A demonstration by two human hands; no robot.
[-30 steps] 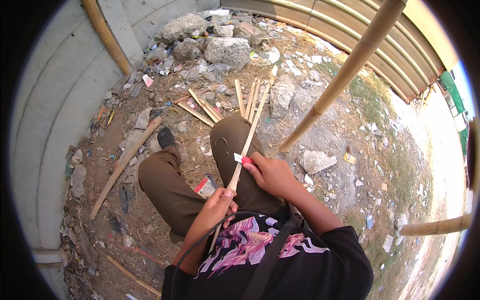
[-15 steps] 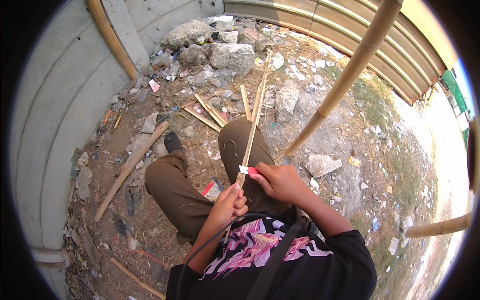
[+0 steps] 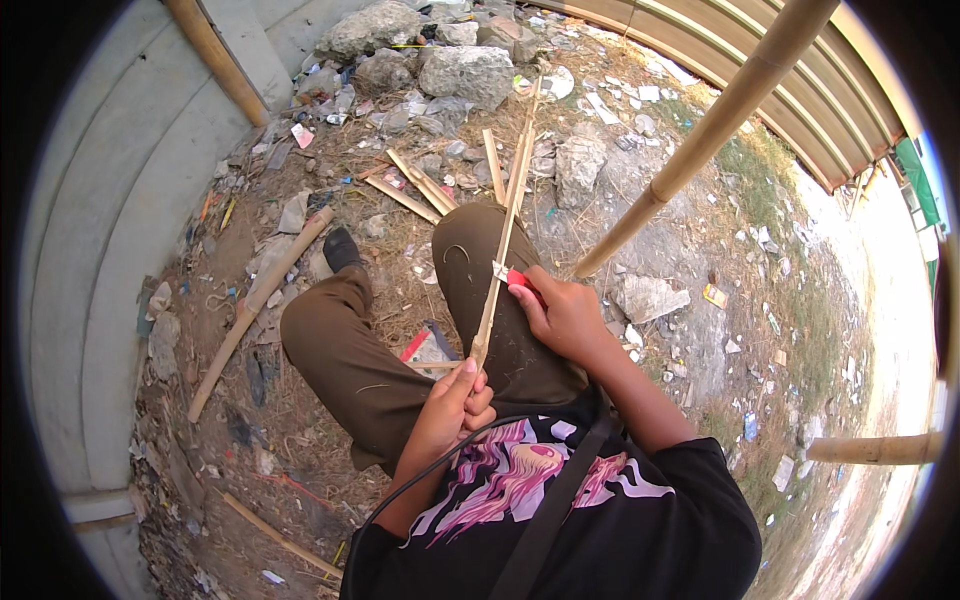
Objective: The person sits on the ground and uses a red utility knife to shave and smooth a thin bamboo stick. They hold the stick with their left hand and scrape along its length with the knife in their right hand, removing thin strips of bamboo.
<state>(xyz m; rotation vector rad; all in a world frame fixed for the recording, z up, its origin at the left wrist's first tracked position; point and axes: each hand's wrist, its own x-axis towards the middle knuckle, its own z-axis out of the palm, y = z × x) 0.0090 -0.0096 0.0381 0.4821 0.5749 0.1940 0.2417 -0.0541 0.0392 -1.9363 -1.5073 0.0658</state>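
Littered ground [image 3: 690,345] below wooden strip [image 3: 502,248], long axis forward, slightly rightward, left fingers [image 3: 478,400] round it, right fingers [image 3: 535,308] round red knife [image 3: 517,279]

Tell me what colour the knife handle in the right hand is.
The knife handle is red, seen best in the head view, above the right hand's thumb.

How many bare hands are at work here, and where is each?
2: the left hand grips a long, thin, pale wooden strip toward its lower end; the right hand, farther up, holds a small red-handled blade against it. Some fingers are partly hidden.
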